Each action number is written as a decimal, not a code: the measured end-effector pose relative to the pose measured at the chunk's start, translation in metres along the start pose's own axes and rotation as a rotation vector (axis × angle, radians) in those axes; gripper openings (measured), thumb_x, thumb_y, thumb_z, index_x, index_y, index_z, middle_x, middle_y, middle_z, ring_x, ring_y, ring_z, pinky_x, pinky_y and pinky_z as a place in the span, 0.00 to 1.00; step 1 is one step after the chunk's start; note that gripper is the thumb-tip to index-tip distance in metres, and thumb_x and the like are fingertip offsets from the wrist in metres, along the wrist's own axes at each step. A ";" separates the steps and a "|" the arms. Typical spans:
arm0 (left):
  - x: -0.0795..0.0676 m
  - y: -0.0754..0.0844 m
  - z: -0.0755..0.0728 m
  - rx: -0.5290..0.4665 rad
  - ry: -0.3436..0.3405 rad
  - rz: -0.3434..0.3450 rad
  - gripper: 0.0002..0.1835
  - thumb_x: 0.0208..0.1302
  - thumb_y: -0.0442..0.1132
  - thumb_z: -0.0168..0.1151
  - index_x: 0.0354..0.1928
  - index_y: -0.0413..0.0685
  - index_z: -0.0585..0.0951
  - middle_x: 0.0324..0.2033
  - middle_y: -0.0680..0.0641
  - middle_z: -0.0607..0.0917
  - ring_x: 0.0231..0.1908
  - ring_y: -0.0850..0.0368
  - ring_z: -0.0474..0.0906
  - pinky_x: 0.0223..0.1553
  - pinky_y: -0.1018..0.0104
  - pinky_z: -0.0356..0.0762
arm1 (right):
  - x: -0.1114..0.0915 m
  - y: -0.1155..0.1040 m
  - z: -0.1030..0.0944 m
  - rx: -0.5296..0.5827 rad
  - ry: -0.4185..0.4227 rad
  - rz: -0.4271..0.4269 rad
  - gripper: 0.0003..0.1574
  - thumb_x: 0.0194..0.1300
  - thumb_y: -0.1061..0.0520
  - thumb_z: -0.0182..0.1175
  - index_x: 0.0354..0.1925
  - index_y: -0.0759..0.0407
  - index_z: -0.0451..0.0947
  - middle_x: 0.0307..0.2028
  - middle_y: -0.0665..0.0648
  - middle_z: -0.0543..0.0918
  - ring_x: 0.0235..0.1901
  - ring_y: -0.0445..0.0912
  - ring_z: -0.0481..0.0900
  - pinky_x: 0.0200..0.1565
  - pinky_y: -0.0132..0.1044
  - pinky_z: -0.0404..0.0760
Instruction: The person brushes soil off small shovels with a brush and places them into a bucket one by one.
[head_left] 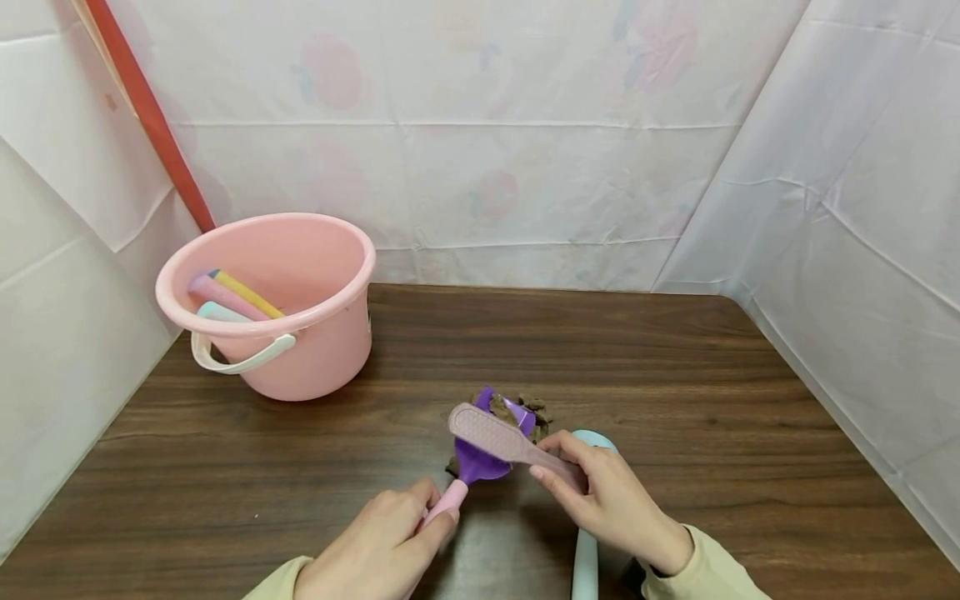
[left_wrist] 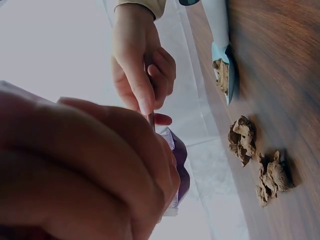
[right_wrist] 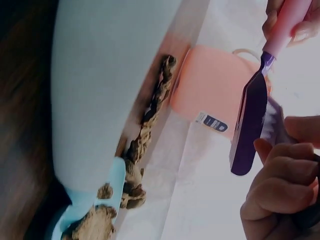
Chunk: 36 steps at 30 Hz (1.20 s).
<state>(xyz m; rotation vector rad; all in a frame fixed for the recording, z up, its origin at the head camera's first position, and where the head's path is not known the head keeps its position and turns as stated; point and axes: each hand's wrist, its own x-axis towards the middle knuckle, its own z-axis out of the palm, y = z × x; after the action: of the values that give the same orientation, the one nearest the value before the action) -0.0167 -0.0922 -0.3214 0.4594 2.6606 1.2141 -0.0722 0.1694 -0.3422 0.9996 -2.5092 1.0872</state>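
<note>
My left hand [head_left: 382, 533] grips the pink handle of a purple toy shovel [head_left: 480, 462], whose blade is raised above the table in the right wrist view. My right hand [head_left: 615, 492] holds a mauve brush [head_left: 487, 432] by its handle, its patterned head lying across the shovel blade. Beneath and beyond the blade lie brown, crumbly clumps [left_wrist: 241, 140] on the wood. Beside them, a light blue shovel [head_left: 586, 567] rests on the table under my right hand. Some brown material [right_wrist: 97, 222] sits in its scoop. The brush head hides part of the purple blade.
A pink bucket [head_left: 330, 371] with a white handle [head_left: 255, 358] stands at the back left, with several coloured stick-like items [head_left: 240, 298] inside. A dark wooden table [head_left: 675, 358] lies below. White sheeting [head_left: 487, 167] closes off the back and sides.
</note>
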 end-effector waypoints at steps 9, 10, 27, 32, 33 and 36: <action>-0.001 -0.001 0.000 0.000 0.004 0.025 0.14 0.68 0.45 0.53 0.23 0.55 0.69 0.13 0.62 0.62 0.15 0.72 0.57 0.16 0.74 0.57 | 0.003 0.012 -0.007 0.001 0.050 0.041 0.09 0.63 0.60 0.63 0.41 0.49 0.77 0.15 0.37 0.64 0.15 0.25 0.57 0.16 0.19 0.58; 0.000 -0.001 0.000 0.001 0.003 0.025 0.14 0.68 0.45 0.53 0.23 0.56 0.69 0.13 0.62 0.62 0.15 0.72 0.57 0.16 0.74 0.58 | 0.003 0.013 -0.007 0.003 0.051 0.047 0.09 0.63 0.60 0.63 0.41 0.49 0.77 0.15 0.37 0.64 0.15 0.26 0.57 0.16 0.19 0.58; 0.000 0.001 -0.002 -0.014 -0.022 -0.013 0.15 0.70 0.48 0.50 0.24 0.56 0.70 0.12 0.60 0.66 0.14 0.69 0.62 0.16 0.72 0.62 | 0.002 0.036 -0.018 -0.091 0.092 0.286 0.06 0.64 0.56 0.63 0.38 0.56 0.78 0.16 0.41 0.66 0.13 0.31 0.58 0.15 0.28 0.61; 0.000 0.002 -0.002 -0.047 -0.042 -0.025 0.15 0.71 0.48 0.49 0.25 0.54 0.70 0.12 0.59 0.68 0.12 0.67 0.65 0.15 0.72 0.63 | 0.003 0.030 -0.017 -0.060 0.106 0.253 0.04 0.64 0.57 0.62 0.38 0.54 0.78 0.16 0.40 0.66 0.13 0.30 0.59 0.15 0.28 0.61; 0.000 0.003 -0.002 -0.052 -0.044 -0.026 0.14 0.71 0.48 0.49 0.25 0.54 0.70 0.12 0.59 0.69 0.12 0.67 0.66 0.15 0.71 0.64 | 0.003 0.027 -0.017 -0.043 0.106 0.237 0.03 0.65 0.57 0.61 0.38 0.54 0.78 0.15 0.40 0.66 0.13 0.30 0.60 0.15 0.27 0.62; 0.001 0.003 -0.002 -0.067 -0.050 -0.033 0.14 0.71 0.47 0.50 0.26 0.53 0.71 0.12 0.58 0.69 0.11 0.66 0.66 0.14 0.71 0.64 | 0.002 0.018 -0.016 0.008 0.097 0.161 0.02 0.66 0.58 0.59 0.38 0.52 0.77 0.15 0.39 0.65 0.13 0.28 0.59 0.14 0.25 0.61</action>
<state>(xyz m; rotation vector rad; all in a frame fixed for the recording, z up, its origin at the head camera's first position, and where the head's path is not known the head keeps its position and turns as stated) -0.0170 -0.0912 -0.3182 0.4280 2.5664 1.2610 -0.0867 0.1887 -0.3398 0.7386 -2.5434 1.1610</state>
